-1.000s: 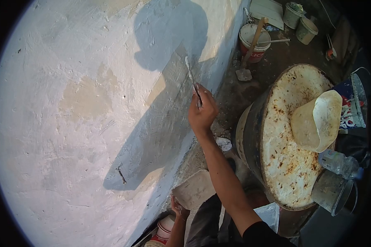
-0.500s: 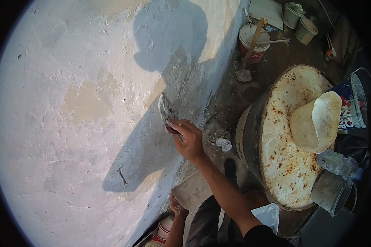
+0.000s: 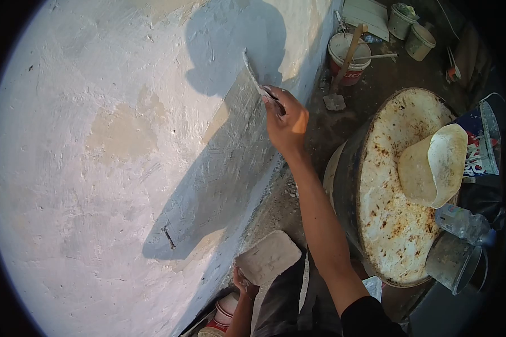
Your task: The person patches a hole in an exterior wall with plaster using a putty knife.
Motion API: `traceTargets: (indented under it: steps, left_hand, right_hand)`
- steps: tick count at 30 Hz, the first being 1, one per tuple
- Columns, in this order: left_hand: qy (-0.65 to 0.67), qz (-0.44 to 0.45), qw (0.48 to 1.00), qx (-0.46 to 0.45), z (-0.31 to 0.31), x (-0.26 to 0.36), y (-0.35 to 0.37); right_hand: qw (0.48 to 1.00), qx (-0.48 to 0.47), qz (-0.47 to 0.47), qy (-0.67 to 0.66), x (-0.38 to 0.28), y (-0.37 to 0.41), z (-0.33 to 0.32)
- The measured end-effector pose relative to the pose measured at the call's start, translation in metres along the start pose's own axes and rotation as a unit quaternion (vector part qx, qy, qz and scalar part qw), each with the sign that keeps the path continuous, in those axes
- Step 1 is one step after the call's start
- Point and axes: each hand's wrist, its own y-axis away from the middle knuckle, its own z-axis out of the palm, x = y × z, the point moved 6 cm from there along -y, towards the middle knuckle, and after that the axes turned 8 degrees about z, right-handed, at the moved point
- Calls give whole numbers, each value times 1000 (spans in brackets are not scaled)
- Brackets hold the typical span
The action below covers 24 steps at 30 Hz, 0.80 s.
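My right hand [image 3: 287, 118] is closed round the handle of a putty knife [image 3: 252, 70], whose thin, paste-smeared blade is seen nearly edge-on against the plastered wall [image 3: 56, 185]. A head-shaped shadow falls on the wall behind the blade. Lower down, my left hand [image 3: 245, 284] grips the near left edge of a shallow rectangular tray [image 3: 293, 249] with grey paste in it. Patches of bare beige and wet grey show on the white wall.
On the right stands a drum with a rusty lid [image 3: 382, 219], bearing a cream plastic container [image 3: 427, 168]. A plastic bottle [image 3: 461, 223] and buckets lie beside it. Further back are a red-and-white bucket [image 3: 343, 50] and smaller pails [image 3: 419, 42].
My right hand has moved up along the wall with the putty knife, and the blade has turned edge-on. The tray in my left hand now shows more fully.
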Motion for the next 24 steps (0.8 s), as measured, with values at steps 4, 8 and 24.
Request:
traceTargets:
  steps: [4,8,24]
  left_hand:
    - [65,-56,996,38,-3,-10,-3]
    - [-62,11,998,-1,-5,-6,-4]
    - [41,-17,999,-22,-8,-11,-1]
  right_hand:
    - [994,-57,-93,-5,-35,56,16]
    - [988,-113,-101,-41,-74,117,29]
    - [983,97,153,-40,99,66,-13]
